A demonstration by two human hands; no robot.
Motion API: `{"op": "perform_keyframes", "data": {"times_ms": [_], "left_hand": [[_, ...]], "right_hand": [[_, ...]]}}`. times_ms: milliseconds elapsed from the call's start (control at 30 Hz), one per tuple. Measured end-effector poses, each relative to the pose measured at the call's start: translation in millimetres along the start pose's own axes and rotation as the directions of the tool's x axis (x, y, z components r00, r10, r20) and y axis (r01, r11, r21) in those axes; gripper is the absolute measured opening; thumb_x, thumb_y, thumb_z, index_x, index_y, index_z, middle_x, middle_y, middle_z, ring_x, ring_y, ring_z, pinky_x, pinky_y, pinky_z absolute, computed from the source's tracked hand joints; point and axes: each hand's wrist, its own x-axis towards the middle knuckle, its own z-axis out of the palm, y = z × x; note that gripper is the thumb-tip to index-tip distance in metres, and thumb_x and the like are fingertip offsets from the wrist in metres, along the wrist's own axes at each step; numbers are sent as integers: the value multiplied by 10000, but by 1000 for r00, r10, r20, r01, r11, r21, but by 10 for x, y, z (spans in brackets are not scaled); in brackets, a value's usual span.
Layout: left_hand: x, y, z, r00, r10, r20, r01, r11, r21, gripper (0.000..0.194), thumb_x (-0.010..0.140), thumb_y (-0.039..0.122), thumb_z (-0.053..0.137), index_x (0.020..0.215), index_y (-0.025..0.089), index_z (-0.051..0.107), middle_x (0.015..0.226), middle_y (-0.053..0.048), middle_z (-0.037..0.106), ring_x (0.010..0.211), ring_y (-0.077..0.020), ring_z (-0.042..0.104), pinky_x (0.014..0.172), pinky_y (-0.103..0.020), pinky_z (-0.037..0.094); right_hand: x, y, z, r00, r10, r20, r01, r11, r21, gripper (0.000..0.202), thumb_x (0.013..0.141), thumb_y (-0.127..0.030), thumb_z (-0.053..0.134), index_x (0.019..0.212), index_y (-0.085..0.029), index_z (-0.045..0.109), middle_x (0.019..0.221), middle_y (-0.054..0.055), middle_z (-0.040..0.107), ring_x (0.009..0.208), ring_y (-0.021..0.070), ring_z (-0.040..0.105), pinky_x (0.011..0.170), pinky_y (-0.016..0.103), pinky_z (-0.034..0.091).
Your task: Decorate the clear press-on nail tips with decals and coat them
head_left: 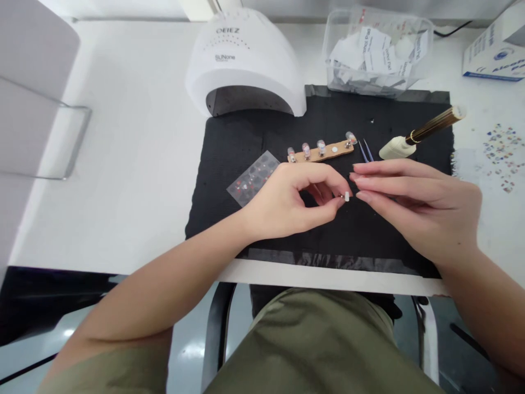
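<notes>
White and tiny, a small piece (346, 196) is poking from the left hand (292, 201), which is pinching it in front of the wooden strip (342, 149); the right hand (429, 203) is bending its fingers close to its thumb, right of the strip; I cannot tell if it is holding anything.

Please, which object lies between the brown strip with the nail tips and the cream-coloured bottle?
In the head view, the blue tweezers lie between the brown strip and the bottle, partly hidden by the right hand.
</notes>
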Motion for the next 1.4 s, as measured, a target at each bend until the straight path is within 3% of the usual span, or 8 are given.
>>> {"op": "perform_keyframes", "data": {"times_ms": [167,300,400,533,733,1000,1400], "left_hand": [[9,23,-2,999,-38,11,38,999,26,113,913,100,763,969,167,835,894,-19,857,729,-102,783,723,-177,669],[6,20,-5,999,-47,15,47,999,4,118,924,107,756,966,183,836,904,-16,863,729,-104,776,725,-189,670],[3,25,2,998,-56,6,56,998,-10,105,931,114,765,966,181,837,933,-24,873,730,-101,775,721,-188,667],[3,45,19,995,-100,-3,100,995,-32,82,933,120,791,963,180,838,939,-23,883,741,-105,797,711,-176,664],[-1,58,35,990,-137,-12,134,978,-160,94,915,99,822,950,183,849,905,-7,883,799,-126,853,781,-179,710],[10,56,34,971,-240,8,234,936,-264,109,895,82,838,928,183,865,916,-3,898,822,-137,872,800,-188,727],[24,92,19,972,-235,11,225,917,-330,154,912,41,841,901,190,878,932,7,904,856,-128,879,842,-177,731]], "right_hand": [[-9,33,10,1000,-21,6,21,997,81,339,970,-167,875,1176,-434,910,1252,-64,912,1082,197,894,927,346,782],[-32,19,39,998,60,20,-63,972,227,572,967,-114,852,1419,-463,812,1275,-94,903,1077,170,899,947,314,794],[-56,32,53,998,43,44,-55,945,323,751,947,-81,857,1566,-478,704,1299,-111,897,1122,164,895,1124,353,755],[-109,116,57,997,-4,74,-17,962,272,836,937,-173,910,1637,-528,623,1393,-116,866,1313,238,848,1319,499,648],[-146,204,93,995,-9,104,-18,966,257,814,960,-229,904,1638,-569,606,1370,-122,868,1205,235,860,1202,527,714],[-124,193,89,991,-34,131,4,974,227,855,966,-167,865,1667,-562,577,1369,-110,870,1204,223,857,1212,487,703],[-132,200,65,989,-53,135,22,975,222,866,967,-146,853,1665,-573,569,1383,-116,867,1215,228,865,1226,508,706]]}}
